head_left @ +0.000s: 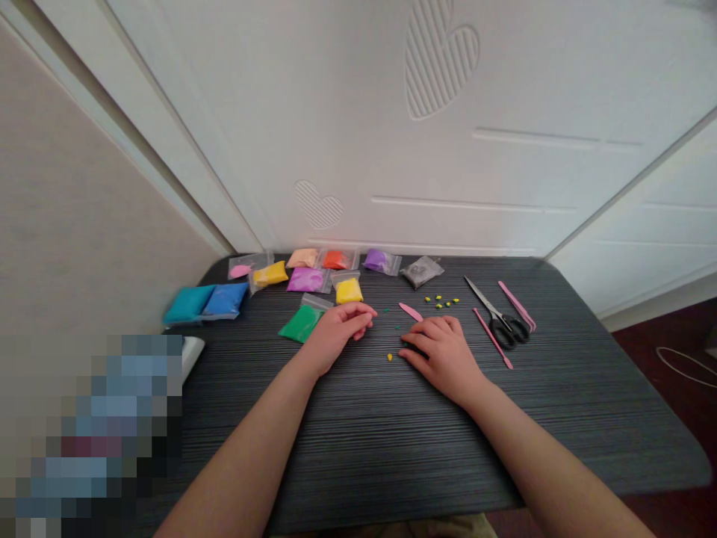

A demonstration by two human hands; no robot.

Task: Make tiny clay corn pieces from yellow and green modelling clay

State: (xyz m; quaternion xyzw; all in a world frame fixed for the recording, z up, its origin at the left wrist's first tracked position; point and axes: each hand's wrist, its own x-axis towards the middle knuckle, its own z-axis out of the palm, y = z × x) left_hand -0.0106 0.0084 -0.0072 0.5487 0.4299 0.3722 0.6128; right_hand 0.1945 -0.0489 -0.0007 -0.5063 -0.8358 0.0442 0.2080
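My left hand [343, 332] is over the table beside a bag of green clay [302, 323]. Its fingers are curled with the thumb against them, and whatever they may pinch is hidden. Palm down on the table, my right hand [441, 350] has its fingers bent and somewhat apart, with a dark green speck at its fingertips. A small yellow piece of clay [390, 357] lies just left of that hand. Tiny green bits [397, 326] are scattered between the hands. Beyond the right fingers is a pink plastic knife [411, 311], partly covered. Several small yellow-and-green pieces [439, 305] sit farther back.
Along the back stand bags of clay: orange-red [336, 259], purple [376, 261], yellow [349, 290], grey [421, 272] and others. Blue bags [225, 300] lie at left. On the right are black-handled scissors [507, 329], a pink stick tool [493, 338] and pink tweezers [516, 305].
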